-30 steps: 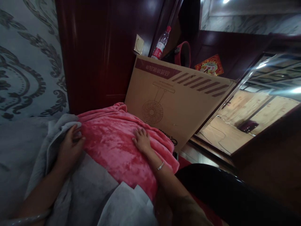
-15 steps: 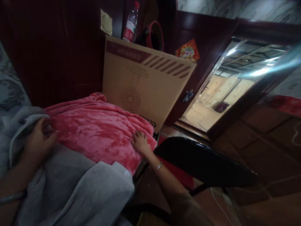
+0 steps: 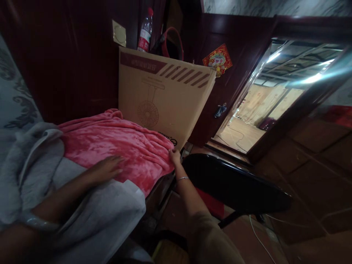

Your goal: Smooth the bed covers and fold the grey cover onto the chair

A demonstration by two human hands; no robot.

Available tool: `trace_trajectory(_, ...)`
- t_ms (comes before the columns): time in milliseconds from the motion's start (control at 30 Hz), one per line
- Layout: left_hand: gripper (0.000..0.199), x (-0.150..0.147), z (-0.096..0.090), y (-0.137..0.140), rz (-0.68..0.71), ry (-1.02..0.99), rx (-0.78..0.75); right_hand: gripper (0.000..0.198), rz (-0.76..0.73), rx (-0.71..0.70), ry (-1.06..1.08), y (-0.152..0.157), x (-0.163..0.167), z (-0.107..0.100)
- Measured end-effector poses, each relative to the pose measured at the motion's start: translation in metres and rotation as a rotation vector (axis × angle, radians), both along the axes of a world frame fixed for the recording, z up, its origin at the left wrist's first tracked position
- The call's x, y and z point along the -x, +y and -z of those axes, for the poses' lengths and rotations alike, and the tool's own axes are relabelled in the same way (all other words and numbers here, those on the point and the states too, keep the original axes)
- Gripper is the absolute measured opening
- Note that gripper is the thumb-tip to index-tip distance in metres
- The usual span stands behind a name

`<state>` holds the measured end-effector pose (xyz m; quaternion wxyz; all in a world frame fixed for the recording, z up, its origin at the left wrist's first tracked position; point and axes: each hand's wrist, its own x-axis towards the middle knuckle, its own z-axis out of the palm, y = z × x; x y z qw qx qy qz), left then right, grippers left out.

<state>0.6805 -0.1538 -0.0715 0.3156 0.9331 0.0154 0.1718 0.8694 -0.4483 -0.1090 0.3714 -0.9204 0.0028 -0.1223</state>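
A pink plush blanket [image 3: 110, 139] is spread out in front of me, its far edge bunched into folds. Over its near and left side lies a grey fleecy cloth [image 3: 118, 209]. My left hand [image 3: 106, 169] is above the near part of the pink blanket, fingers stretched and apart; whether it touches the cloth I cannot tell. At the right-hand edge of the pink blanket, my right hand [image 3: 175, 156] is closed on the fabric, thumb on top near the corner. A bracelet circles each wrist.
A large cardboard box [image 3: 162, 97] with a fan drawing stands behind the blanket, with a plastic bottle [image 3: 145, 33] beyond its top edge. Right of my right arm is a black chair back [image 3: 233, 183] above a red seat. An open doorway [image 3: 255, 106] lies further right.
My left hand has left the grey cloth at the left and moved right, over the pink blanket. My right hand has gone from lying flat to gripping the blanket's right edge.
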Motion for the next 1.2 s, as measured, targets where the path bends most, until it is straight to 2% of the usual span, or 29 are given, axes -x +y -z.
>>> trace_trajectory(100,0.062,0.006,0.013,-0.033,0.165,0.1,-0.107,0.029,-0.009,-0.02,0.02,0.005,-0.002,0.01)
trace_trajectory(167,0.063,0.013,0.02,-0.043,0.179,0.146,-0.195,0.021,-0.01,-0.024,0.014,0.007,-0.003,0.009)
trace_trajectory(267,0.051,0.021,0.025,-0.047,0.186,0.183,-0.283,0.019,0.05,-0.027,-0.018,0.005,-0.007,-0.001)
trace_trajectory(400,0.038,0.028,0.02,-0.048,0.298,0.247,-0.357,0.029,0.158,-0.03,-0.065,-0.004,-0.015,-0.017)
trace_trajectory(567,0.033,0.034,0.014,-0.051,0.353,0.245,-0.414,0.035,0.141,-0.004,-0.141,-0.005,-0.002,-0.024)
trace_trajectory(633,0.032,0.035,0.016,-0.052,0.377,0.219,-0.401,0.045,0.068,0.029,-0.264,0.005,0.013,-0.025)
trace_trajectory(667,0.032,0.036,0.018,-0.052,0.386,0.197,-0.385,0.049,-0.016,0.062,-0.341,0.012,0.022,-0.025)
trace_trajectory(733,0.03,0.037,0.021,-0.053,0.39,0.141,-0.348,0.055,-0.278,0.17,-0.452,0.028,0.039,-0.021)
trace_trajectory(800,0.028,0.039,0.024,-0.054,0.376,0.077,-0.323,0.057,-0.561,0.324,-0.411,0.044,0.054,-0.012)
trace_trajectory(867,0.026,0.041,0.025,-0.054,0.358,0.037,-0.329,0.056,-0.71,0.476,-0.258,0.054,0.065,-0.003)
trace_trajectory(933,0.024,0.043,0.025,-0.055,0.337,0.028,-0.353,0.056,-0.718,0.575,-0.116,0.06,0.07,0.003)
trace_trajectory(1000,0.022,0.045,0.025,-0.055,0.311,0.034,-0.377,0.055,-0.679,0.618,-0.038,0.065,0.073,0.0)
trace_trajectory(1100,0.02,0.046,0.024,-0.057,0.272,0.031,-0.395,0.048,-0.674,0.606,-0.034,0.084,0.077,-0.019)
trace_trajectory(1200,0.02,0.048,0.016,-0.06,0.24,0.019,-0.401,0.052,-0.762,0.546,-0.124,0.119,0.08,-0.038)
